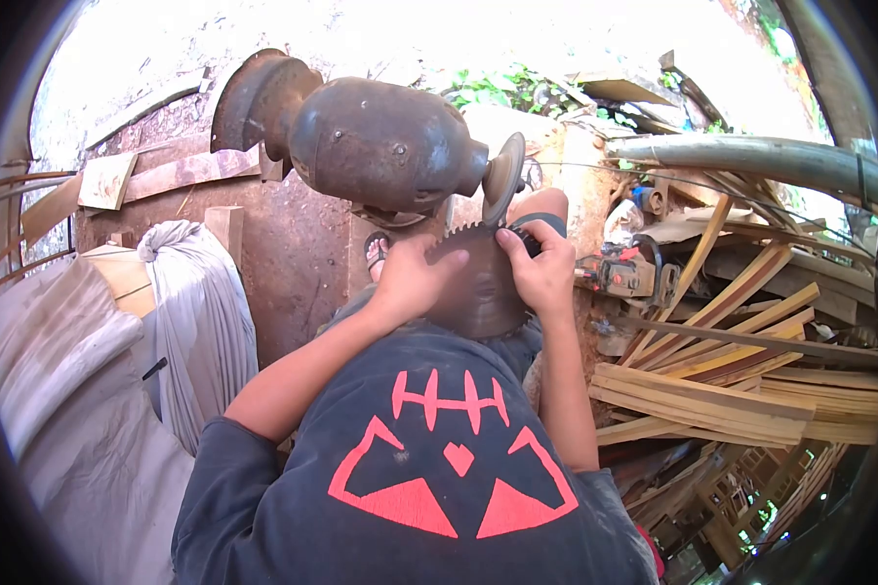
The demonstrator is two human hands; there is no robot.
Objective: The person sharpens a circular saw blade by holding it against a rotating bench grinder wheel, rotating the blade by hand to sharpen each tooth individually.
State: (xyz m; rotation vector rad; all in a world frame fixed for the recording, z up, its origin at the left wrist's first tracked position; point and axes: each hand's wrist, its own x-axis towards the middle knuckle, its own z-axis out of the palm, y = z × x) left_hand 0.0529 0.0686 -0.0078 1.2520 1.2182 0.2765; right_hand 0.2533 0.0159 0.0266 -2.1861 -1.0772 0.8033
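A dark circular saw blade (473,278) with a toothed rim is held in front of my shirt, over my lap. My left hand (417,278) grips its left side, thumb laid across the flat face. On the right, my right hand (541,263) pinches the upper edge between thumb and curled fingers. The toothed top edge sits right at the lower rim of a thin grinding wheel (503,180). That wheel is mounted on the shaft of a rusty bench grinder motor (380,141), which carries a wide flanged disc (259,102) at its other end.
Stacked wooden strips (702,400) lie at the right, below a thick pipe (751,161). A chainsaw-like power tool (624,273) rests nearer my right hand. Grey cloth (200,302) drapes at the left, near loose boards (185,175).
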